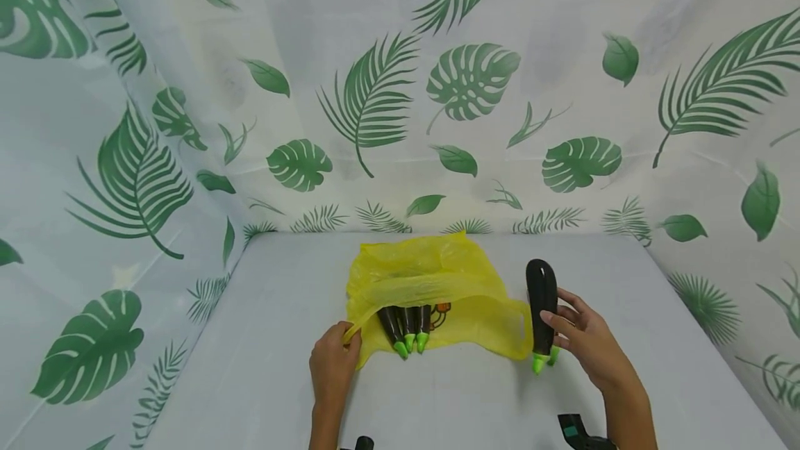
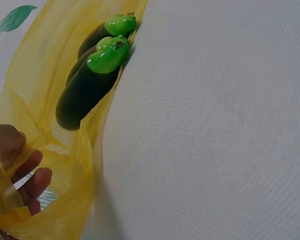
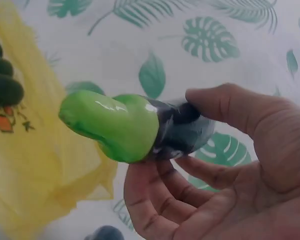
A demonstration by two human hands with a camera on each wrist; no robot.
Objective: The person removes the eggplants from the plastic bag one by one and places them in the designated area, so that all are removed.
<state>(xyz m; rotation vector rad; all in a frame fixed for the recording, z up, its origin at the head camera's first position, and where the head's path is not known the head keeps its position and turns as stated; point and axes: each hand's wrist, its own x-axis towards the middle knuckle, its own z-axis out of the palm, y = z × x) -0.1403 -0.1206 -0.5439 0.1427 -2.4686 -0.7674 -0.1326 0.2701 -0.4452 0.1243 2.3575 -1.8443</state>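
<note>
Glossy black, green-tipped eggplant (image 1: 540, 294) gripped in your right hand (image 1: 584, 339), just right of a thin yellow plastic bag (image 1: 487, 328)

Its long axis points to the white worktop's (image 1: 437, 401) back edge, green tip nearest you; a second green tip (image 1: 553, 355) shows behind. The bag's mouth faces the near edge, three similar eggplants (image 1: 409, 321) inside. Your left hand (image 1: 334, 360), well apart, grips the mouth's left side.
</note>
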